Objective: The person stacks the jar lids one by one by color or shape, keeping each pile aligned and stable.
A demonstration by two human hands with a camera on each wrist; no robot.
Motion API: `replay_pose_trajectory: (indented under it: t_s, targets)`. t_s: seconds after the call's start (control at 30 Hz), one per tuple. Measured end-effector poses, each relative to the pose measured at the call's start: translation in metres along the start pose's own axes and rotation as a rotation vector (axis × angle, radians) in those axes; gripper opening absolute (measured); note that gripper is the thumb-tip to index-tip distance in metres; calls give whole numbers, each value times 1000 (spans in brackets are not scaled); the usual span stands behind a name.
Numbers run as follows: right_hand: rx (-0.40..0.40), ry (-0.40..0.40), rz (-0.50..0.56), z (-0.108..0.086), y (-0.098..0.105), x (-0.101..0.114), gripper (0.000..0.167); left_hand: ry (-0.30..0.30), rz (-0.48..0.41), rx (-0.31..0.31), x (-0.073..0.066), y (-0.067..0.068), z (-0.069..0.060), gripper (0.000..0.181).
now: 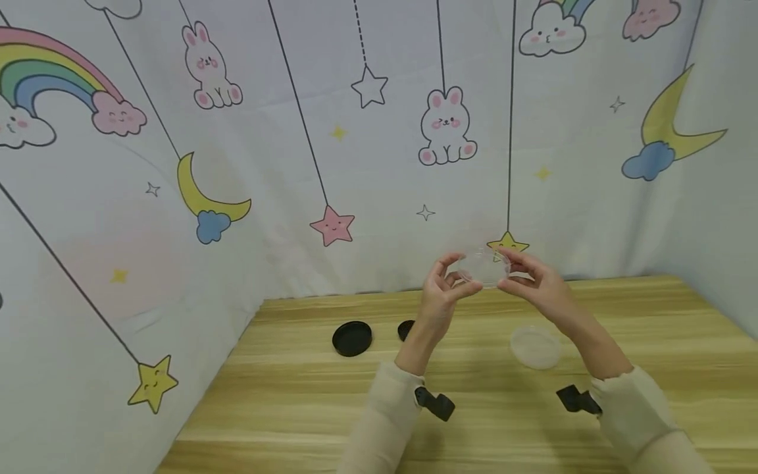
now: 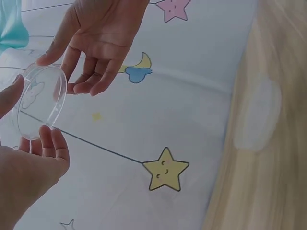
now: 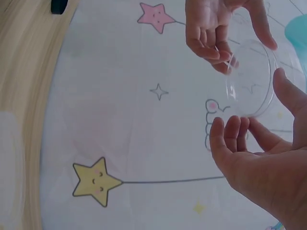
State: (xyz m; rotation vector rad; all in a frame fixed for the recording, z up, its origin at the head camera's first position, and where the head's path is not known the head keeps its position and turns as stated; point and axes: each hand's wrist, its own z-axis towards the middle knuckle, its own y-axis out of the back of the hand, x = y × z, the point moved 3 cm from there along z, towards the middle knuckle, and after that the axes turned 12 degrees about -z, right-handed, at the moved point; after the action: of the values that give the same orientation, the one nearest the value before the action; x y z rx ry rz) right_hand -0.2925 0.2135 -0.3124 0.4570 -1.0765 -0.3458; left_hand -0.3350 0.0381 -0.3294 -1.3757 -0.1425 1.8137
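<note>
A clear, shallow round dish (image 1: 484, 268) is held up above the far part of the table, tilted on edge. My left hand (image 1: 441, 293) pinches its left rim between thumb and fingers. On the opposite rim, my right hand (image 1: 547, 289) grips it the same way. Through the see-through dish (image 2: 42, 103) in the left wrist view, the printed backdrop shows. The right wrist view has the dish (image 3: 250, 79) between both hands, with the thumbs on one side and fingers on the other.
On the wooden table (image 1: 284, 408), a larger black round lid (image 1: 352, 339) lies to the left. A smaller black round piece (image 1: 405, 330) is partly behind my left wrist. A translucent whitish disc (image 1: 535, 347) lies below my right hand. A cartoon-printed cloth (image 1: 385, 164) hangs behind.
</note>
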Motion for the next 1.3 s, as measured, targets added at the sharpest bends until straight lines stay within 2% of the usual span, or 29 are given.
replay_pose_trajectory:
  t_s: [0.17, 0.3, 0.37, 0.5, 0.77, 0.9, 1.1, 1.3]
  targets:
    - [40, -89, -60, -20, 23, -21, 63, 52, 19, -45, 37, -11, 1, 54]
    - [88, -130, -123, -31, 31, -39, 63, 101, 71, -120, 59, -11, -2, 53]
    - [117, -139, -163, -36, 35, -47, 63, 139, 127, -135, 68, -10, -5, 53]
    - [162, -157, -236, -41, 42, -58, 64, 202, 236, -123, 81, -7, -7, 53]
    - [283, -177, -285, -33, 41, -75, 70, 210, 377, -145, 94, 2, -5, 55]
    - [316, -179, -313, -33, 42, -88, 69, 241, 413, -156, 105, 4, -5, 53]
    - [399, -180, -281, -36, 38, -109, 68, 321, 467, -237, 123, 9, -11, 51]
    - [462, -227, -216, -44, 37, -126, 70, 357, 484, -268, 142, 11, -18, 50]
